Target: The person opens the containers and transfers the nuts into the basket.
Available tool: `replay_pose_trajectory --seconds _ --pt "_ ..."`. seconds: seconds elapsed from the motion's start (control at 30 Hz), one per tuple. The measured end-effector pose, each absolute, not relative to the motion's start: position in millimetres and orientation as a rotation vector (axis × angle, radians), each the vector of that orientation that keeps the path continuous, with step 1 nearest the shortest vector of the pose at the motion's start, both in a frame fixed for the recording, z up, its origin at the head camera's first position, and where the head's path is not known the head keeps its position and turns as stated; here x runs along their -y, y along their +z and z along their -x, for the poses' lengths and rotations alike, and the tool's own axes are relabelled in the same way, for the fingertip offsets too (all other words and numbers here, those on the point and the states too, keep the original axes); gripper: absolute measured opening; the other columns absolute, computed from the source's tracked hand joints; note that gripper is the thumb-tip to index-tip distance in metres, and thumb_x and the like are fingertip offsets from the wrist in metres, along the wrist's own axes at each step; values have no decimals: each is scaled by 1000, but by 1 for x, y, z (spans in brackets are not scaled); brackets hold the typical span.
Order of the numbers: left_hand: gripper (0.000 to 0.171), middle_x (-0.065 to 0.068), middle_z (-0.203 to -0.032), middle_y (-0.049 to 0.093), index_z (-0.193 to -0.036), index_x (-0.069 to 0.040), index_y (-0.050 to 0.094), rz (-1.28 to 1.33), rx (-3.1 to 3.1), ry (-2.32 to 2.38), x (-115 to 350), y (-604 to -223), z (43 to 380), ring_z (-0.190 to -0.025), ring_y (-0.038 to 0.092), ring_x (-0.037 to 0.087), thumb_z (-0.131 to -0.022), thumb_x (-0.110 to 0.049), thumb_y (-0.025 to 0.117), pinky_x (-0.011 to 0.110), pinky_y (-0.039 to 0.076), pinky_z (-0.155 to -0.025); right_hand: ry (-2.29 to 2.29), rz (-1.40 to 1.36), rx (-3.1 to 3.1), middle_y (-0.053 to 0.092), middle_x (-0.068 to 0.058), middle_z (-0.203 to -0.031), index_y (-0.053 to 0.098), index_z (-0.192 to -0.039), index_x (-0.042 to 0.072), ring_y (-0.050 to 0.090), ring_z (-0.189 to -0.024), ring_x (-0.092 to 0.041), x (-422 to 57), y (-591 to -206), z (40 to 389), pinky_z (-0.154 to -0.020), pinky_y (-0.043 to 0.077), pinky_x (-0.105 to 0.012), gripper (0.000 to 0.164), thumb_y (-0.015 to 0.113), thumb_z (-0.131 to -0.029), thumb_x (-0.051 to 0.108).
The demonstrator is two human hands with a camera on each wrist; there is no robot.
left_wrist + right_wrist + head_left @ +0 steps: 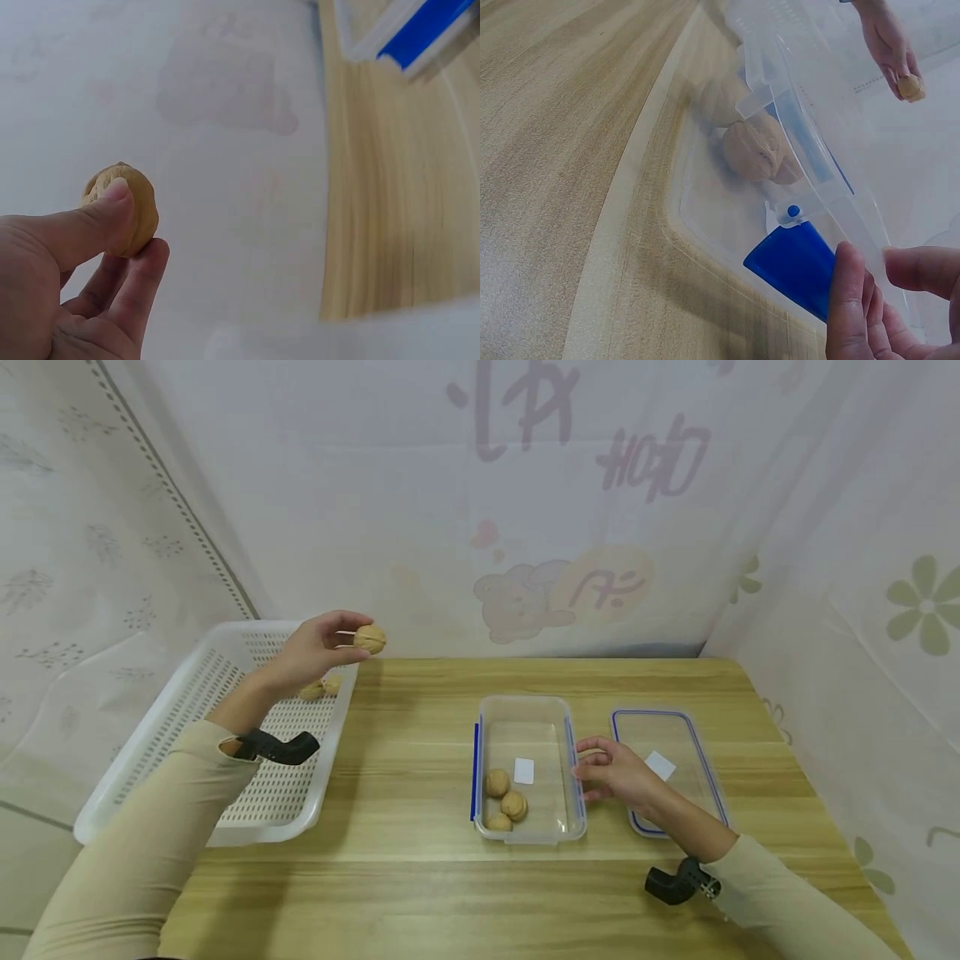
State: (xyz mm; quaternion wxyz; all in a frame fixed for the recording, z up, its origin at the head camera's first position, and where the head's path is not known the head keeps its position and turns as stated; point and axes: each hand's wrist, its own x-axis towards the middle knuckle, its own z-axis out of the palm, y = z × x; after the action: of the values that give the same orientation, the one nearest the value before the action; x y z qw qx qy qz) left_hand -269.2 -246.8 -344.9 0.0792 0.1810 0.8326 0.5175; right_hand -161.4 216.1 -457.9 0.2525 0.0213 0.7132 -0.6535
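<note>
Between its thumb and fingertips, my left hand (pixel 309 647) pinches a walnut (pixel 370 639), held up above the right rim of the white basket (pixel 322 785). The left wrist view shows the thumb across that walnut (pixel 124 214). My right hand (pixel 618 774) holds the right side of a clear plastic container (pixel 528 841), thumb by the rim and fingers outside near a blue latch (pixel 795 266). Three walnuts (pixel 513 805) lie at the container's near left, around a small white square (pixel 524 771). Two more walnuts (pixel 332 685) show in the basket, partly behind the left forearm.
Right of the container, a clear lid (pixel 693 768) with a blue seal lies on the wooden table (pixel 420 893), with another white square (pixel 660 766) on it. Printed cloth (pixel 420 527) hangs behind the table and at both sides.
</note>
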Motion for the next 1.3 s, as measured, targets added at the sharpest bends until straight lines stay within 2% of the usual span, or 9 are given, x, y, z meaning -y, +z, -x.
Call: replay_pose_trajectory --seconds 0.3,0.4,0.6,0.77,0.87,0.97,1.07,1.2,1.3 --pt "51 8 -134 52 -147 1 45 -342 -2618 1460 295 -351 268 -110 56 0 -101 -10 65 16 51 -87 -1768 -56 -1957 62 -5 -96 42 -138 -7 63 -86 -17 -216 -459 161 -71 62 -33 47 65 -97 0" --pt "55 10 -138 50 -149 0 41 -294 -2647 1403 312 -357 268 -115 54 2 -102 -15 64 14 50 -87 -1764 -64 -1962 62 -5 -96 43 -137 -7 63 -87 -17 -217 -460 161 -72 62 -33 46 64 -97 -1" --pt "61 14 -141 45 -151 5 36 -195 -2688 1381 338 -373 271 -109 48 -2 -102 -18 64 11 47 -85 -1763 -69 -1966 62 -6 -96 43 -137 -6 63 -87 -18 -217 -459 162 -72 62 -33 46 64 -97 -1" --pt "63 24 -147 39 -153 8 31 -77 -2725 1376 355 -388 273 -109 44 -1 -104 -17 61 27 46 -94 -1762 -64 -1967 62 -6 -96 43 -138 -7 63 -87 -18 -217 -459 162 -73 62 -34 46 64 -97 -1" --pt "62 26 -148 38 -152 9 31 22 -2741 1401 361 -397 273 -107 45 -1 -104 -18 60 28 46 -90 -1765 -67 -1968 62 -5 -96 43 -137 -7 64 -87 -18 -217 -460 162 -73 62 -34 46 65 -97 -1" --pt "62 25 -142 42 -150 11 32 141 -2758 1444 364 -406 273 -99 46 -3 -104 -17 61 15 47 -82 -1767 -70 -1967 62 -5 -96 43 -138 -7 64 -87 -18 -217 -461 162 -73 62 -34 47 65 -97 0" --pt "62 19 -131 47 -149 14 33 272 -2760 1520 364 -411 271 -88 47 -5 -102 -16 62 10 48 -75 -1768 -71 -1968 62 -5 -96 43 -137 -7 64 -87 -17 -218 -461 161 -73 62 -34 47 66 -97 0" --pt "60 10 -119 50 -146 14 35 465 -2714 1631 362 -415 271 -81 50 -6 -100 -13 63 9 50 -73 -1770 -69 -1968 62 -5 -96 43 -137 -7 64 -87 -17 -217 -461 161 -73 62 -34 47 66 -96 0" --pt "57 6 -117 49 -144 11 38 626 -2658 1646 361 -416 270 -80 51 -3 -100 -16 64 14 51 -79 -1772 -70 -1965 62 -5 -96 43 -138 -7 64 -87 -17 -217 -460 161 -73 62 -34 48 65 -96 -1"
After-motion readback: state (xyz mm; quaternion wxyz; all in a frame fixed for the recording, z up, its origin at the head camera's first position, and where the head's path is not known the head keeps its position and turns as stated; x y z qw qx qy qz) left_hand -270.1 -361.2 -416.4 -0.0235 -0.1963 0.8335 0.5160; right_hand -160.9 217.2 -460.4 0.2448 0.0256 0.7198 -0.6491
